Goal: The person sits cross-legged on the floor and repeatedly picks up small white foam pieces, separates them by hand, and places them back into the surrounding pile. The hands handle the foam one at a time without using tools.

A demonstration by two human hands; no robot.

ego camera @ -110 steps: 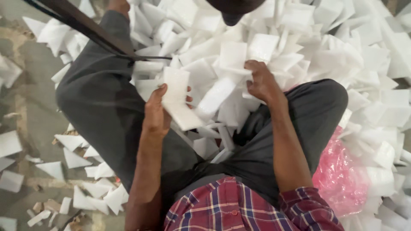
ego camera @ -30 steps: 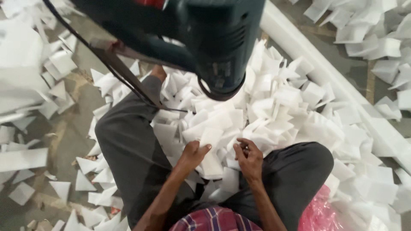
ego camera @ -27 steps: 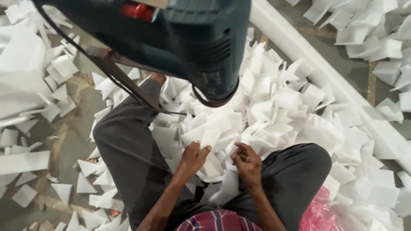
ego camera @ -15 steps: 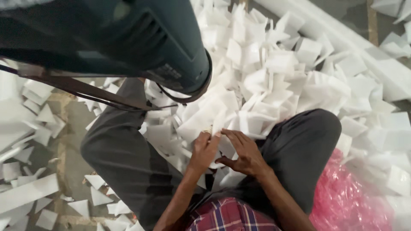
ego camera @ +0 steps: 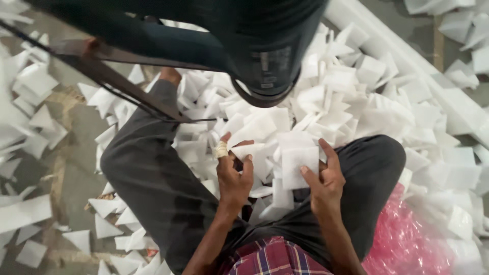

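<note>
Both hands have come up off the heap since half a second ago: the right hand (ego camera: 323,186) now pinches a white foam sheet (ego camera: 299,160) between thumb and fingers, its long axis running away from the person, upright over the lap. Just beside it, the left hand (ego camera: 233,178), one finger taped, curls around a smaller foam piece (ego camera: 249,151). Both hands are close together but not touching, with the foam heap (ego camera: 356,97) straight ahead.
</note>
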